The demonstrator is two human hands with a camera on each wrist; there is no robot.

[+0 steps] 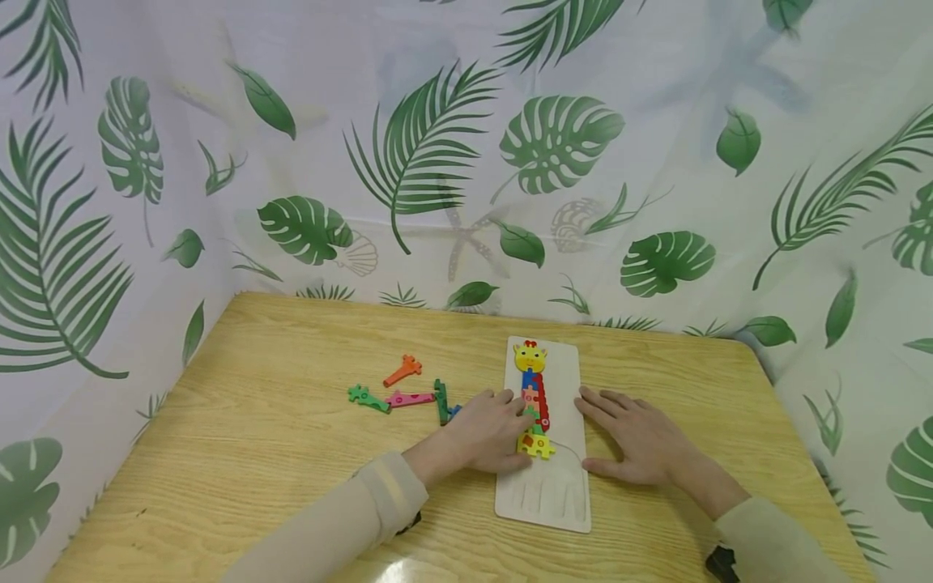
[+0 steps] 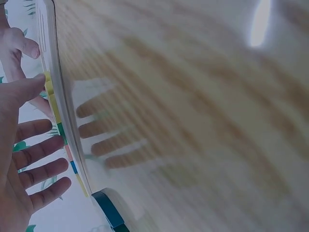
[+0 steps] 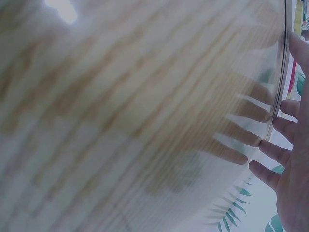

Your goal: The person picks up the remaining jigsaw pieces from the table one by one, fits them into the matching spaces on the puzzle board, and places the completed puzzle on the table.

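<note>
A pale wooden puzzle board [image 1: 564, 380] lies upright in front of me on the table, with a giraffe figure partly laid in it. The yellow giraffe head [image 1: 530, 358] is at the top, with blue, pink and green pieces below and a red strip [image 1: 543, 409] along their right side. Lower down sits a yellow body piece [image 1: 539, 446]. My left hand [image 1: 487, 429] reaches over the board's left edge, its extended fingertips at the green and pink pieces. On the other side my right hand [image 1: 641, 437] rests with spread fingers, fingertips at the board's right edge.
Left of the board lie loose puzzle pieces: an orange one [image 1: 403, 370], a green one [image 1: 368, 398], a pink one [image 1: 411, 399], a dark green one [image 1: 441, 401] and a blue one [image 1: 455, 410], partly behind my left hand. A leaf-patterned cloth [image 1: 452, 219] hangs behind the wooden table [image 1: 291, 453].
</note>
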